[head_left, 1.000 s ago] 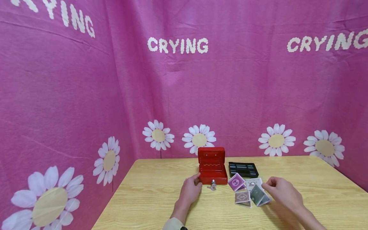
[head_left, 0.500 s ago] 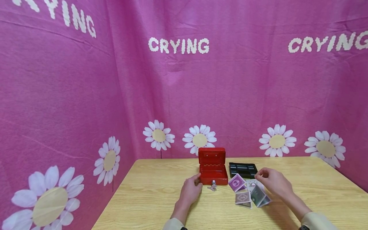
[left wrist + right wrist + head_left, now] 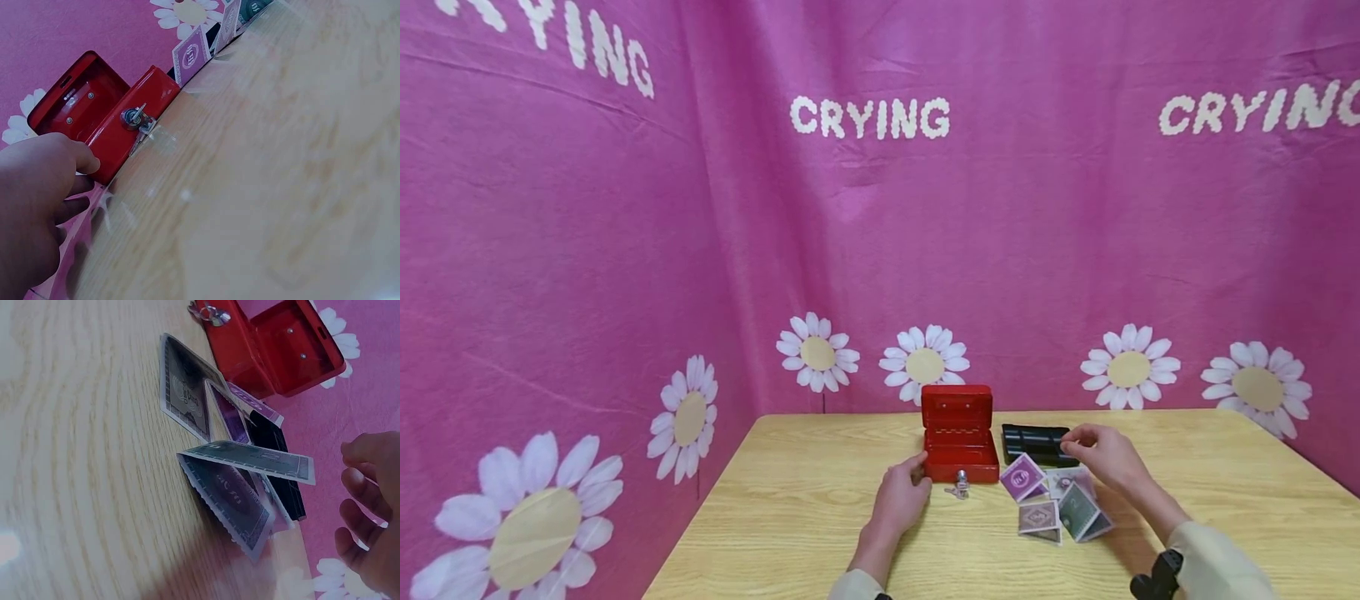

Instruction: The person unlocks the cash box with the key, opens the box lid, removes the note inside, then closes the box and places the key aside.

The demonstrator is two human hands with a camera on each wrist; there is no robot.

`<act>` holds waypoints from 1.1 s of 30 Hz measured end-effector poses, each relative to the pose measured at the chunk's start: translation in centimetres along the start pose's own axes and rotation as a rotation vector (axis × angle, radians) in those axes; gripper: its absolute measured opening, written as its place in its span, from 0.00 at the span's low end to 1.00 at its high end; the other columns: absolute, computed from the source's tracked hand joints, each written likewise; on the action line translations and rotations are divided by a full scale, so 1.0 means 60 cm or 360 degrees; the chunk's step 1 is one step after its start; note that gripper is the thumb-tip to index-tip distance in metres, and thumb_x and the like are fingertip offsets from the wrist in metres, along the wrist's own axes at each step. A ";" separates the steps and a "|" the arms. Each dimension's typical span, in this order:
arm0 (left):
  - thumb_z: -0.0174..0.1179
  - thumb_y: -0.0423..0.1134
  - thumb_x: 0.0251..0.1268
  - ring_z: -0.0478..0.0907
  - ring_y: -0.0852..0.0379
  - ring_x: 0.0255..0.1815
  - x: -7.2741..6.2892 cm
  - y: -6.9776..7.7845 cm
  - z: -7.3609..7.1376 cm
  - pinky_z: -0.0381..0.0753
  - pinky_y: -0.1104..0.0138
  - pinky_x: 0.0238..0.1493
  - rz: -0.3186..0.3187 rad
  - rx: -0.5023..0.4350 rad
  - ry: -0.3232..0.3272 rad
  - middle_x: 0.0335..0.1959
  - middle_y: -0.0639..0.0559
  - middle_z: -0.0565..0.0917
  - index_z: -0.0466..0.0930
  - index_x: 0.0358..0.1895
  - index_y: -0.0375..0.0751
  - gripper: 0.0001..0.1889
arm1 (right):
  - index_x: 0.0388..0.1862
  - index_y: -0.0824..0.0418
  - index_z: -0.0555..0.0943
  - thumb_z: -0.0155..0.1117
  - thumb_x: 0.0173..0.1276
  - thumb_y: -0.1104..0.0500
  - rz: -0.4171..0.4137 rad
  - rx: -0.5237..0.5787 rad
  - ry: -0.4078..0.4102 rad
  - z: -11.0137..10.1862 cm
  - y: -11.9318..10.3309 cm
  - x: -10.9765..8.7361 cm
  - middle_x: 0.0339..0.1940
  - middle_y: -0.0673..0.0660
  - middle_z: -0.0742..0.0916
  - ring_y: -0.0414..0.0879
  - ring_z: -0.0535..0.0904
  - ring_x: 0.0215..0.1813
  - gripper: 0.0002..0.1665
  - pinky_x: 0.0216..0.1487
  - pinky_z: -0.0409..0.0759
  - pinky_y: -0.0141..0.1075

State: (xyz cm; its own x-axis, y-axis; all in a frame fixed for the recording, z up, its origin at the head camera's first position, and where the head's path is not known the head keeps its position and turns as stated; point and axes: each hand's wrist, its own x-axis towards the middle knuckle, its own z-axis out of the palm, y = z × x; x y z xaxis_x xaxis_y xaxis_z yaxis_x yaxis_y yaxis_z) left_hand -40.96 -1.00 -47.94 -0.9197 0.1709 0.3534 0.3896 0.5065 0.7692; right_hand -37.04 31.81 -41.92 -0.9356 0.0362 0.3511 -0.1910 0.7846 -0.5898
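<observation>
The red cash box (image 3: 942, 473) stands on the wooden counter (image 3: 820, 483). It is glossy and rectangular, and its lid (image 3: 957, 407) is raised upright at the back; the lid has rounded corners, a narrow dark slot and two small bright screws on its inner side. In the front wall sits a round silver lock (image 3: 130, 116) with a key in it, and more keys hang below, close to the counter.

The left hand (image 3: 897, 500) is at the front left corner of the box. Its grip is partly closed around this corner, with bent fingers at the side and the thumb at the front.

The right hand (image 3: 1108, 458) is in the air at the right end of the black compartment tray (image 3: 1032, 437), which lies just beside the box, on its right. The grip of this hand is half open: the fingers are loosely bent, and I see nothing held in it. Whether a fingertip touches the tray, I cannot tell.

In front of the tray are folded paper notes: a purple note (image 3: 1022, 477) near the box, a grey-brown note (image 3: 1038, 517), a pale note (image 3: 1067, 481), and a green note (image 3: 1077, 511) which stands like a small tent.
</observation>
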 end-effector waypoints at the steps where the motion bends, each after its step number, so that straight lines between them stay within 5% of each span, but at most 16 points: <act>1: 0.58 0.31 0.66 0.80 0.47 0.61 0.000 0.000 0.000 0.75 0.50 0.66 -0.0009 -0.0005 -0.0004 0.56 0.43 0.85 0.75 0.66 0.36 0.24 | 0.41 0.63 0.85 0.65 0.68 0.55 -0.0001 0.0002 -0.0001 0.000 0.002 0.001 0.33 0.55 0.87 0.43 0.77 0.34 0.11 0.33 0.73 0.35; 4: 0.58 0.31 0.66 0.80 0.47 0.61 0.001 0.001 0.001 0.75 0.50 0.66 -0.0010 -0.0010 -0.0006 0.55 0.44 0.86 0.75 0.66 0.36 0.24 | 0.41 0.63 0.85 0.65 0.68 0.56 0.0001 0.0001 -0.0007 0.000 0.008 0.004 0.34 0.56 0.88 0.43 0.78 0.35 0.11 0.34 0.74 0.36; 11: 0.58 0.31 0.65 0.79 0.45 0.62 0.001 0.000 0.001 0.53 0.44 0.78 0.0000 -0.0016 -0.0006 0.55 0.42 0.86 0.74 0.66 0.34 0.25 | 0.45 0.66 0.84 0.63 0.69 0.57 0.0052 0.0016 -0.0065 0.001 0.014 0.011 0.37 0.59 0.88 0.44 0.78 0.36 0.13 0.35 0.75 0.36; 19: 0.58 0.31 0.67 0.79 0.48 0.62 0.001 0.004 -0.001 0.72 0.50 0.68 -0.0037 -0.0030 -0.0027 0.58 0.44 0.84 0.74 0.67 0.36 0.24 | 0.49 0.68 0.83 0.62 0.69 0.58 0.0105 0.0027 -0.0126 0.003 0.020 0.022 0.39 0.61 0.88 0.47 0.78 0.37 0.16 0.35 0.75 0.36; 27: 0.58 0.31 0.66 0.78 0.46 0.64 0.002 0.003 -0.002 0.68 0.47 0.71 -0.0029 -0.0011 -0.0014 0.57 0.43 0.85 0.75 0.66 0.36 0.24 | 0.49 0.68 0.83 0.63 0.69 0.57 0.0171 0.0036 -0.0153 0.010 0.033 0.034 0.38 0.61 0.86 0.49 0.77 0.38 0.17 0.36 0.73 0.35; 33: 0.58 0.30 0.66 0.79 0.47 0.63 0.002 0.003 0.000 0.75 0.51 0.66 -0.0025 -0.0022 -0.0019 0.58 0.43 0.84 0.75 0.66 0.36 0.24 | 0.51 0.69 0.82 0.63 0.68 0.57 0.0193 0.0065 -0.0163 0.017 0.043 0.039 0.43 0.66 0.87 0.52 0.79 0.42 0.18 0.40 0.75 0.38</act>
State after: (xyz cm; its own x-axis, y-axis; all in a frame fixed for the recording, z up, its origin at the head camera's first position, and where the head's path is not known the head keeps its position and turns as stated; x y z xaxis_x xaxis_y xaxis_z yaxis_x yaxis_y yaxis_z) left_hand -40.99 -0.89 -47.80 -0.9261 0.1731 0.3351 0.3759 0.4974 0.7819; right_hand -40.03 33.26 -43.35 -0.9776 0.0643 0.2006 -0.0846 0.7523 -0.6534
